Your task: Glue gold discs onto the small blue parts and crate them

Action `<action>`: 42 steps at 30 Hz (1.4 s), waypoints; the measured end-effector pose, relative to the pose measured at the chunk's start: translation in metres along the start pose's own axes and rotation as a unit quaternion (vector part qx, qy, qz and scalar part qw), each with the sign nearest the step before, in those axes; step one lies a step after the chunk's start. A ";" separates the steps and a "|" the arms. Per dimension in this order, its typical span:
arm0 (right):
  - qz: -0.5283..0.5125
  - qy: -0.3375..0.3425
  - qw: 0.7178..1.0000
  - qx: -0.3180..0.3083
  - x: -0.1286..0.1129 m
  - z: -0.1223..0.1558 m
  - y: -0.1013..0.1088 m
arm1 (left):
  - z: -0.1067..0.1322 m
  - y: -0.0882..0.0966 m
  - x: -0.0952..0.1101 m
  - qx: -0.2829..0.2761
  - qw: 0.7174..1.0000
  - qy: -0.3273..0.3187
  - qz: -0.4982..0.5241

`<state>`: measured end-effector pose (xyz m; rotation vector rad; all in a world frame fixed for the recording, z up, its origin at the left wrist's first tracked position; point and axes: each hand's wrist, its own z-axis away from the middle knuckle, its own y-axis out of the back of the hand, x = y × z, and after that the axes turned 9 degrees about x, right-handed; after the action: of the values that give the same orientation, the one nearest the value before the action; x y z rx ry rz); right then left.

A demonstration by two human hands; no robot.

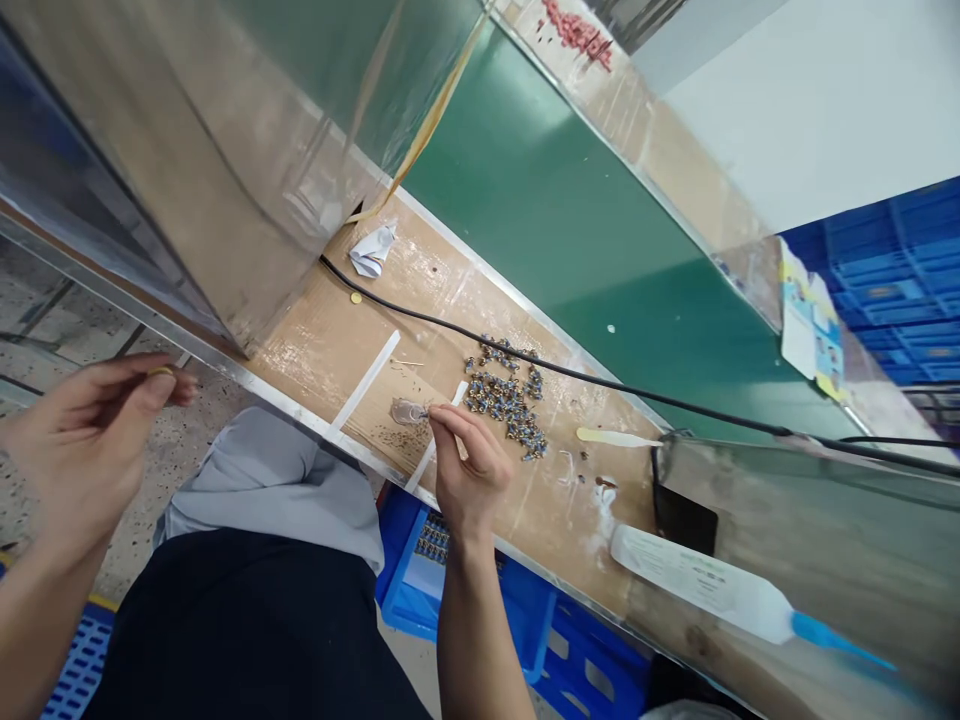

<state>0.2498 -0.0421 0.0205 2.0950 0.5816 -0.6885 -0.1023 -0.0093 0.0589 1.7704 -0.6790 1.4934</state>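
Note:
At the left, off the table's edge, my left hand (105,425) pinches a small yellow round piece (160,371) between thumb and forefinger. My right hand (471,455) is over the cardboard-covered table (315,370), its thumb and forefinger pressed together. A tiny dark tip shows at those fingertips, too small to name. Just left of them lies a small clear plastic piece (406,411), with tiny brass-coloured bits (401,438) scattered below it. A pile of small metal parts with blue (506,395) lies to the right of this hand.
A black cable (450,325) crosses the table. Crumpled paper (373,250) and a yellow disc (355,298) lie farther back. To the right are a white bottle with a blue nozzle (705,585) and a pale stick-like tool (619,438). Blue trays (416,600) stand below the edge.

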 end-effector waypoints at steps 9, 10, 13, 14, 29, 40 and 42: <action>0.013 0.023 1.000 -0.006 -0.002 -0.001 -0.001 | 0.037 0.013 -0.018 -0.117 0.987 0.107 -0.041; 0.017 0.027 0.999 -0.004 -0.003 -0.002 -0.001 | 0.038 0.013 -0.019 -0.125 0.985 0.116 -0.039; 0.028 0.040 0.999 0.002 -0.005 -0.002 0.000 | 0.041 0.011 -0.021 -0.137 0.981 0.129 -0.036; 0.031 0.044 0.999 0.002 -0.004 -0.001 0.001 | 0.041 0.011 -0.021 -0.141 0.981 0.131 -0.035; 0.067 0.089 0.993 0.049 -0.004 0.000 0.001 | 0.039 0.013 -0.026 -0.151 0.978 0.142 -0.034; 0.078 0.047 0.995 0.042 -0.005 0.002 0.001 | 0.043 0.014 -0.027 -0.161 0.974 0.157 -0.029; 0.082 0.040 0.995 0.050 -0.005 0.002 0.001 | 0.043 0.014 -0.027 -0.164 0.973 0.161 -0.033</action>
<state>0.2465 -0.0451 0.0233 2.2425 0.4202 -0.5509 -0.0923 -0.0530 0.0315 1.2549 -0.6479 1.4809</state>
